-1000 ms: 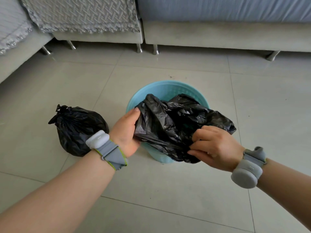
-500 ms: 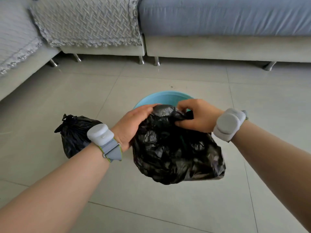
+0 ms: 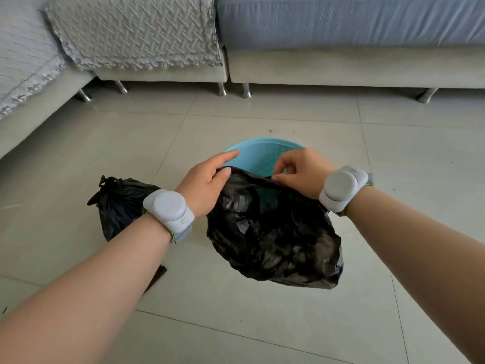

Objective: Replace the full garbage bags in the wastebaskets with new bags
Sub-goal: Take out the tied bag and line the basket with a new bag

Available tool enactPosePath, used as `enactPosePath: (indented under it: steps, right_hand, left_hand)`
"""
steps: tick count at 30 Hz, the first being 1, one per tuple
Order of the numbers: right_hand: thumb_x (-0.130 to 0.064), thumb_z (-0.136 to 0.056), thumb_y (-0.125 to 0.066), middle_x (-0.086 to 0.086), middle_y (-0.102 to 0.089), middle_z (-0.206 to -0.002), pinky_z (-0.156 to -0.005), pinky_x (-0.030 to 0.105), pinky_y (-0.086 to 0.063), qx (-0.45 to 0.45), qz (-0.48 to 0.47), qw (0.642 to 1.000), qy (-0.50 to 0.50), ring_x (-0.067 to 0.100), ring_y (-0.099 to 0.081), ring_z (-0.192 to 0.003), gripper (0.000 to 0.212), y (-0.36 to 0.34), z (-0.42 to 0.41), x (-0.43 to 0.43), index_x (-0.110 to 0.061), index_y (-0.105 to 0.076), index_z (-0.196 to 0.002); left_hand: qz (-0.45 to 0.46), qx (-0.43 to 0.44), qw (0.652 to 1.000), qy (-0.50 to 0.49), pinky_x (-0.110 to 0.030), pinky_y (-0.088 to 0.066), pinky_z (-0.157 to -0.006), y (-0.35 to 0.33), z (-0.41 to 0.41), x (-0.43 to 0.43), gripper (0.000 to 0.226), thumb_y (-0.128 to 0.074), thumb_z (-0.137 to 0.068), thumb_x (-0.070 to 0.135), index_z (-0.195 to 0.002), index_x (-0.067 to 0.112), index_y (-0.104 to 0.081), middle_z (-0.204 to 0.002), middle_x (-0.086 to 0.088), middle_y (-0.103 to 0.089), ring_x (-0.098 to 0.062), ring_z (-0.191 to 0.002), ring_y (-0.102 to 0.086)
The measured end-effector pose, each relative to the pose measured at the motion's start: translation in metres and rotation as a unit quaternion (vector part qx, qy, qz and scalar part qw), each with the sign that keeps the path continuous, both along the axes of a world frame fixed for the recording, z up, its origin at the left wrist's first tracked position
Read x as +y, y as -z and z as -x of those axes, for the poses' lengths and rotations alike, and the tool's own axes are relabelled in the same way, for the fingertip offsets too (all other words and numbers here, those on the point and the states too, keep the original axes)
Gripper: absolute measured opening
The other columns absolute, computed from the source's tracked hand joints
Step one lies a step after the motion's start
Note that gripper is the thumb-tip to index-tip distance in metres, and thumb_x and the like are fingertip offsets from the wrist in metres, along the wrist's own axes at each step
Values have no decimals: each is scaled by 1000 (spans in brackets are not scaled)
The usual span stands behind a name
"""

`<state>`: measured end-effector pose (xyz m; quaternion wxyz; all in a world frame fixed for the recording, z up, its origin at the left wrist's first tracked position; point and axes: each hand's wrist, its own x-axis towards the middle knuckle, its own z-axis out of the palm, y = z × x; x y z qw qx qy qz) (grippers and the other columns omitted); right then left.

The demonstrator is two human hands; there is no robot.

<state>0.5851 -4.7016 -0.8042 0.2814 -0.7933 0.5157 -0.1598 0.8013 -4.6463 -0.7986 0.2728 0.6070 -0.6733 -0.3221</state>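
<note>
A new black garbage bag (image 3: 275, 232) hangs in the air in front of a light blue wastebasket (image 3: 259, 153) that stands on the tiled floor. My left hand (image 3: 207, 185) pinches the bag's upper left edge between thumb and fingers. My right hand (image 3: 299, 172) pinches the upper right edge, and the mouth is spread between them. The bag hides most of the basket; only its far rim and inner wall show. A full, knotted black garbage bag (image 3: 118, 203) sits on the floor to the left, partly behind my left wrist.
A grey sofa (image 3: 341, 67) on metal legs runs along the back, with a woven grey throw (image 3: 131, 30) on its left section. Another sofa section (image 3: 31, 82) juts out at the left. A dark scrap (image 3: 157, 277) shows under my left forearm. Pale floor tiles surround the basket.
The bag went from a bunched wad over the basket to hanging down. My right hand rose to the top edge, and both hands have now drawn the mouth apart.
</note>
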Motion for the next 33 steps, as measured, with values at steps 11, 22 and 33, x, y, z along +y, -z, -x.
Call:
enactPosePath:
  steps: [11,22,33]
  right_hand:
    - [-8,-83,-59,-6,-61,-63,-59,16,-43,-88,-189,975,-77,1,-50,-49,17,5,-12,4,-21,-69,-88]
    - [-54,-74,-67,-4,-64,-105,-84,25,-48,-260,-190,946,44,11,-63,-90,47,6,2,-2,-30,-57,-113]
    - [-7,-81,-52,2,-66,-85,-68,30,-50,-65,33,978,195,21,-60,-76,23,-10,35,-14,-20,-67,-92]
  left_hand:
    - [-24,252,967,-35,-24,-52,-85,-1,18,-9,54,-34,-89,-14,-113,28,-59,-94,3,-72,-13,-93,-66]
    - [37,134,984,-110,-32,-49,-90,7,15,-22,37,-46,-94,6,-103,36,-65,-93,11,-66,-12,-88,-62]
    - [28,-99,991,-85,-31,-42,-72,-20,1,-43,30,-48,-95,35,-97,11,-67,-88,-5,-67,-24,-83,-60]
